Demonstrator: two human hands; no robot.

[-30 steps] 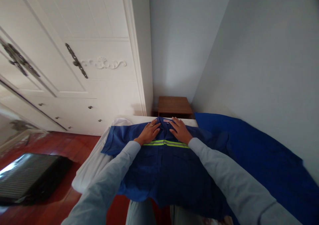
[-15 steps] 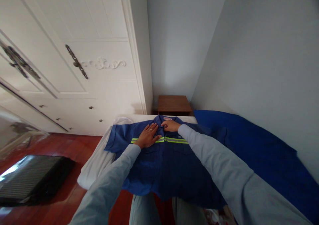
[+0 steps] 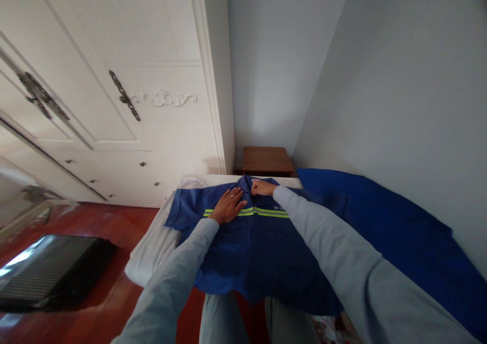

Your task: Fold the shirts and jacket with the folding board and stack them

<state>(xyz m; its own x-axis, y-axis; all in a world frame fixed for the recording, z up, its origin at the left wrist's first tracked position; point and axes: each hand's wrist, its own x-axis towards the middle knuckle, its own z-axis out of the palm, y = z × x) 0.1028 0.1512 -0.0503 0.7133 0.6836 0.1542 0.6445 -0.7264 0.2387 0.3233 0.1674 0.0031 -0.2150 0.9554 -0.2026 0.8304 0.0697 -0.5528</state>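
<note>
My left hand point(image 3: 228, 207) lies flat and open on the blue work shirt point(image 3: 258, 252) spread over the bed's point(image 3: 152, 252) near-left corner while my right hand point(image 3: 262, 187) pinches its collar point(image 3: 246, 182), and a hard tug could drag the overhanging hem off.

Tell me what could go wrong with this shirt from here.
1. The shirt hangs its hem off the bed; it could slide toward the floor.
2. The left hand lies flat on one front only, so a tug by the right hand at the collar may skew or wrinkle the other front.
</note>
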